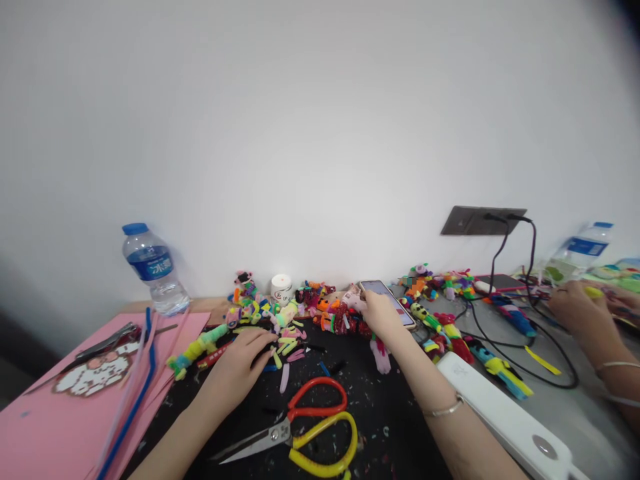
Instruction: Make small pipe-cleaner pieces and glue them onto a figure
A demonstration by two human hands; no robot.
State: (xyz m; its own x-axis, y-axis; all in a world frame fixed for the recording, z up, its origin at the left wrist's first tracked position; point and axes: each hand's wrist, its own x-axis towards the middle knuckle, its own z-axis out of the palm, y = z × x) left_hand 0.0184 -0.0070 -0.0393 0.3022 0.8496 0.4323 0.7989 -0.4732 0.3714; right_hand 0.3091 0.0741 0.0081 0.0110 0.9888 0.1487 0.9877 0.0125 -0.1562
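My left hand (pixel 243 357) lies palm down on the black mat (pixel 260 407), fingers stretched out, beside loose short pieces of fuzzy pipe cleaner (pixel 287 347). My right hand (pixel 381 315) reaches to the left edge of a phone (pixel 407 317) with a lit screen, close to a pink fuzzy figure (pixel 353 299). Its fingers are mostly hidden, so their grip does not show. Between my forearms are scissors (pixel 280 433) with one red and one yellow handle, blades apart. A yellow-green fuzzy figure (pixel 203 347) is left of my left hand.
Fuzzy figures line the wall beside a white tub (pixel 281 290). At left are a water bottle (pixel 155 267) and pink sheets (pixel 50 427) under pipe cleaners (pixel 135 413). At right are a white device (pixel 505 413), black cables (pixel 555 380) and another person's hands (pixel 580 313).
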